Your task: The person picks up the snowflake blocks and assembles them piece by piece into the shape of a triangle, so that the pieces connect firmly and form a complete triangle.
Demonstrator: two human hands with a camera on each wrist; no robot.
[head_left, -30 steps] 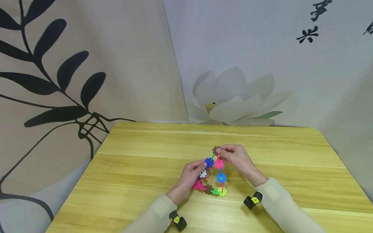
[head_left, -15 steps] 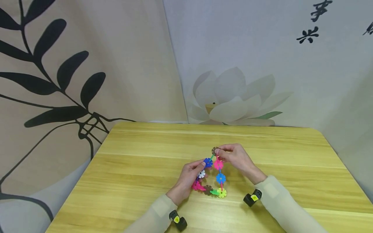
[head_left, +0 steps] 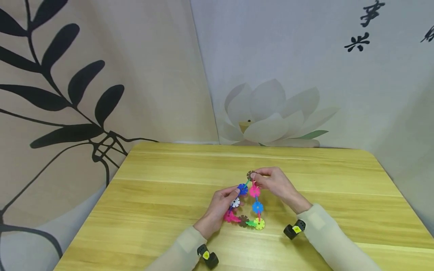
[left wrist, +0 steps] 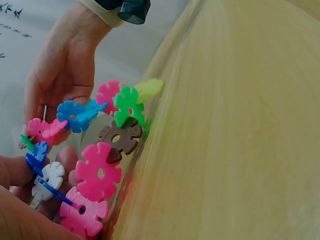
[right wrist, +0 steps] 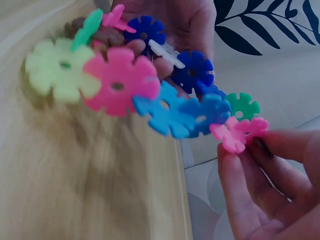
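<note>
A loop of interlocking plastic snowflake discs hangs between both hands, low over the table. My left hand (head_left: 218,207) pinches the loop's left side at a dark blue disc (head_left: 242,189), thumb on top. Beneath that thumb come a white disc (head_left: 235,202) and pink discs (left wrist: 98,172). At the far corner, my right hand (head_left: 278,186) pinches a brown disc (head_left: 250,175) between thumb and fingers. A pink disc (head_left: 255,191), a light blue disc (head_left: 257,207) and a yellow disc (head_left: 259,224) run down the right side. A green disc (left wrist: 129,106) joins the yellow one to another brown disc (left wrist: 120,137).
The wooden table (head_left: 152,210) extends around both arms. Behind it stands a backdrop (head_left: 162,75) printed with dark leaves, a pale lotus and black characters. A black wrist camera (head_left: 208,256) is strapped to the left sleeve, another camera (head_left: 294,229) to the right.
The loop has shifted by only a sliver, slightly left and back again. Both hands keep their hold on the same discs.
</note>
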